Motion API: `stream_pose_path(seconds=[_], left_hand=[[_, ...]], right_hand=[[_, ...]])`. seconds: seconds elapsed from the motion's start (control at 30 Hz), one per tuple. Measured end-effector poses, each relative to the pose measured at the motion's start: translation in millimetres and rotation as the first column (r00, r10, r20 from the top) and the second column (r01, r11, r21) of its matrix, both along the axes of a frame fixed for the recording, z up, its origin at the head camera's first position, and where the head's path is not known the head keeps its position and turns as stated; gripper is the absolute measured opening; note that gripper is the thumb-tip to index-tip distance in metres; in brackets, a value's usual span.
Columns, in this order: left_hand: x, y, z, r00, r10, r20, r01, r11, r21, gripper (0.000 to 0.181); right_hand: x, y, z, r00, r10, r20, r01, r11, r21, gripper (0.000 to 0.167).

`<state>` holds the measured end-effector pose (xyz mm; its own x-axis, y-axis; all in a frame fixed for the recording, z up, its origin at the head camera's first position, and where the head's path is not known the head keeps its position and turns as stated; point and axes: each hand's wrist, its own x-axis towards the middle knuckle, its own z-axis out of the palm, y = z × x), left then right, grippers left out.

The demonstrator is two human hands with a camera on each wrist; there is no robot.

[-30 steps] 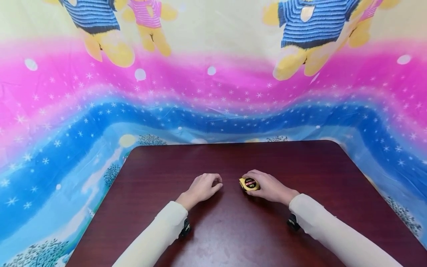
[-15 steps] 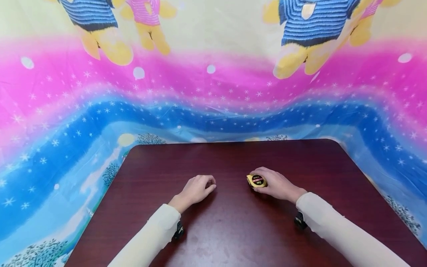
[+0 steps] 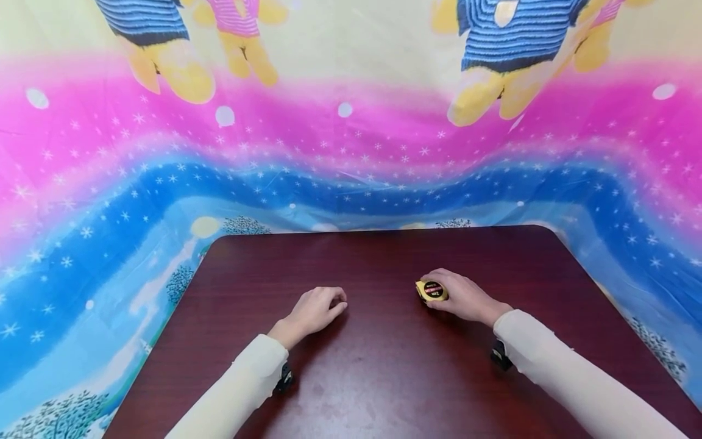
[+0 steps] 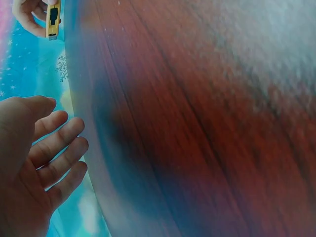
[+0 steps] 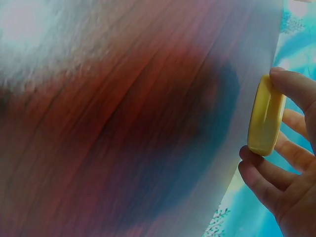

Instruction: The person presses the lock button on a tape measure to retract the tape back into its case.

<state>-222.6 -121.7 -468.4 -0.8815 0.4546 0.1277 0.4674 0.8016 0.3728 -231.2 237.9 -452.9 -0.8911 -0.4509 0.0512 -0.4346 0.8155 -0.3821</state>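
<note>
My right hand (image 3: pixel 463 297) grips a small yellow tape measure (image 3: pixel 432 291) by its edges, between thumb and fingers. Its round black label, marked 2m, faces up toward the head camera. In the right wrist view the smooth yellow edge of the tape measure (image 5: pixel 265 118) shows, with the thumb at one end and fingertips at the other. My left hand (image 3: pixel 314 311) holds nothing and hovers over the table, fingers loosely curved. The left wrist view shows this hand (image 4: pixel 44 158) with its fingers spread a little, well apart from the tape measure (image 4: pixel 53 19), whose metal tape tip peeks out.
A dark reddish-brown table (image 3: pixel 351 378) with rounded far corners lies under both hands. Behind and beside it hangs a printed cloth (image 3: pixel 351 146) with bears and snowflakes. Each forearm wears a black wrist device, such as the right one (image 3: pixel 501 355).
The right hand has carried the tape measure to the right and slightly farther away. My left hand has drifted left, widening the gap between the hands.
</note>
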Motion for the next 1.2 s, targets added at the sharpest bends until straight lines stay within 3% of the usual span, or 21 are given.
stream_pose_path(seconds=[0.3,0.67,1.2], left_hand=[[1.4,-3.1,2.0,1.0,-0.005,-0.019,0.005,1.0,-0.02,0.007],[3.4,-5.3,-1.3,1.0,0.006,0.004,-0.006,1.0,-0.006,0.008],[3.8,-3.7,-3.1,1.0,-0.008,-0.015,0.008,1.0,-0.008,0.007]], right_hand=[[-4.6,12.9,-4.6,1.0,-0.029,-0.012,0.029,1.0,-0.009,0.056],[-11.9,33.1,-12.4,0.996,-0.083,-0.033,0.083,0.996,0.011,0.057],[-14.1,44.8,-15.5,0.997,-0.075,-0.036,0.075,0.997,0.003,0.053]])
